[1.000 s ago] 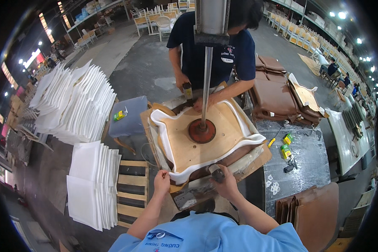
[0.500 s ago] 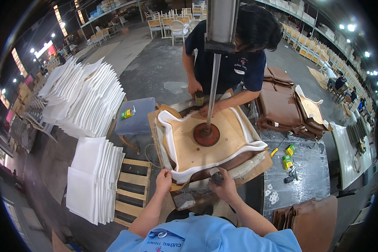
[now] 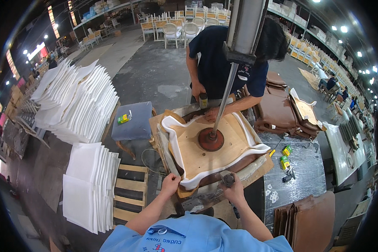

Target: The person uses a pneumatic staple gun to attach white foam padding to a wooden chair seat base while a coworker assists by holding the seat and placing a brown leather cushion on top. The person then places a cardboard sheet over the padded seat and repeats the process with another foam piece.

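Note:
A chair seat with a wooden board (image 3: pixel 197 159) lies upside down, white padding (image 3: pixel 191 183) and brown upholstery (image 3: pixel 212 179) around its edges. A press with a round red foot (image 3: pixel 211 140) bears on the board's middle. My left hand (image 3: pixel 171 185) pinches the cover's edge at the near left corner; its fingertips partly hide what they grip. My right hand (image 3: pixel 234 190) is closed round a dark staple gun (image 3: pixel 228 179), its head at the near edge. Across from me, a co-worker's hand (image 3: pixel 198 89) holds another staple gun (image 3: pixel 203 101), the other hand (image 3: pixel 212 114) on the far edge.
White padding stacks (image 3: pixel 84 185) rise on the left beside a wooden pallet (image 3: pixel 131 185). A blue-grey stool (image 3: pixel 132 122) carries a small box. At right, a plastic-covered table (image 3: pixel 300 168) bears boxes and a cutter; brown seats (image 3: pixel 277 105) and brown covers (image 3: pixel 308 222) stand nearby.
My view has shifted and tilted slightly. My right hand with the staple gun has moved a little to the right along the near edge. My left hand stays at the near left corner.

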Demonstrator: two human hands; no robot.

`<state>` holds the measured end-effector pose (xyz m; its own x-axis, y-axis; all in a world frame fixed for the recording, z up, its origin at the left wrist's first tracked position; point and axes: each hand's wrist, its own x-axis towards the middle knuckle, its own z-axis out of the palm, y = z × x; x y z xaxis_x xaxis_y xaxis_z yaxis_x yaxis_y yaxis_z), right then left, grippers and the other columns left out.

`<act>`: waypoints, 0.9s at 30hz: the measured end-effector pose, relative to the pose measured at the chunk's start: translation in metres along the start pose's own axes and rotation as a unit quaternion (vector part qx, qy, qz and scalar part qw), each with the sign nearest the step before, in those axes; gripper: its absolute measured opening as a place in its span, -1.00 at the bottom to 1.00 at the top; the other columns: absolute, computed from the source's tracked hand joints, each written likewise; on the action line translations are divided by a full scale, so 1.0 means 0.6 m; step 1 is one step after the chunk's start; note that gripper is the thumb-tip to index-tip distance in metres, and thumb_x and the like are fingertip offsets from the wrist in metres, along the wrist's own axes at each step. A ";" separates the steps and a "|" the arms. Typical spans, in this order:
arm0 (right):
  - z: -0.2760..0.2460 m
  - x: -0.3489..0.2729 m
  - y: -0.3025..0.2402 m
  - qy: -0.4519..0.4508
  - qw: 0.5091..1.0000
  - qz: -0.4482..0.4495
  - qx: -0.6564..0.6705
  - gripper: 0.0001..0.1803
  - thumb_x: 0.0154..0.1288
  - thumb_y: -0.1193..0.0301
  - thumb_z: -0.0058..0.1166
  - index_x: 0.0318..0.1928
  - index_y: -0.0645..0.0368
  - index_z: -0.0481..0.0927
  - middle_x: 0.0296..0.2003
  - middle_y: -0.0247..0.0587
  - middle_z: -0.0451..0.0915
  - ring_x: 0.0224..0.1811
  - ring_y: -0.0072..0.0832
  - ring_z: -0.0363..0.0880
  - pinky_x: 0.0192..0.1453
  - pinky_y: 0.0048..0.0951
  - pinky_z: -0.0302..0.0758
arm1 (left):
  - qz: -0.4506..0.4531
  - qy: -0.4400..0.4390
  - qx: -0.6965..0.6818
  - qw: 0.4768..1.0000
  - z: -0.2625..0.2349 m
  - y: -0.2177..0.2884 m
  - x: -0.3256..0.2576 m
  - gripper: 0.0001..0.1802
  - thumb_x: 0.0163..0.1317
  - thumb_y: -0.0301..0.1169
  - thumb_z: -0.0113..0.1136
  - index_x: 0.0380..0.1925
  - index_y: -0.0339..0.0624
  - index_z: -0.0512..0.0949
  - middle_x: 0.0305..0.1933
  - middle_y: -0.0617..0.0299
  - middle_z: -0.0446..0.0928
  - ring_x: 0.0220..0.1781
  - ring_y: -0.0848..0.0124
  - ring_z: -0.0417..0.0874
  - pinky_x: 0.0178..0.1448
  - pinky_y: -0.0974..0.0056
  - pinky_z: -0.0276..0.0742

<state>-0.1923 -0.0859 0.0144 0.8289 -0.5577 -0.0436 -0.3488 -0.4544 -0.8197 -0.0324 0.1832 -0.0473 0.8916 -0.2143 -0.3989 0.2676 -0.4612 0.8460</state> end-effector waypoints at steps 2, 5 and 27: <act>0.007 -0.001 0.004 0.011 1.000 -0.001 0.020 -0.39 0.25 0.41 0.53 0.29 0.24 0.63 0.07 -0.01 0.80 0.19 -0.15 0.79 0.33 -0.18 0.64 | -0.026 -0.034 -0.030 0.999 -0.008 0.003 0.002 -0.69 0.47 -0.19 0.37 -0.26 -0.24 0.65 -0.33 0.14 0.71 -0.28 0.34 0.73 -0.19 0.17 0.65; 0.010 -0.005 0.004 -0.006 0.999 0.027 0.015 -0.26 0.23 0.36 0.55 0.41 0.10 0.56 0.21 0.17 0.69 0.33 0.13 0.66 0.38 -0.03 0.60 | -0.041 -0.063 -0.063 0.995 -0.017 0.005 0.002 -0.69 0.47 -0.18 0.38 -0.29 -0.22 0.64 -0.35 0.17 0.69 -0.35 0.38 0.70 -0.32 0.18 0.64; 0.019 -0.018 -0.044 0.038 0.996 0.060 -0.055 -0.28 0.23 0.27 0.54 0.38 0.14 0.58 0.24 0.12 0.70 0.36 0.10 0.66 0.43 -0.04 0.58 | 0.031 -0.109 -0.014 0.993 -0.034 -0.020 0.030 -0.70 0.52 -0.20 0.39 -0.28 -0.18 0.61 -0.34 0.29 0.63 -0.33 0.46 0.64 -0.33 0.17 0.70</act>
<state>-0.1871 -0.0597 0.0301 0.7443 -0.6617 -0.0911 -0.4930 -0.4522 -0.7433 -0.0124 0.2024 -0.0571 0.8070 -0.4246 -0.4104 0.2272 -0.4182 0.8795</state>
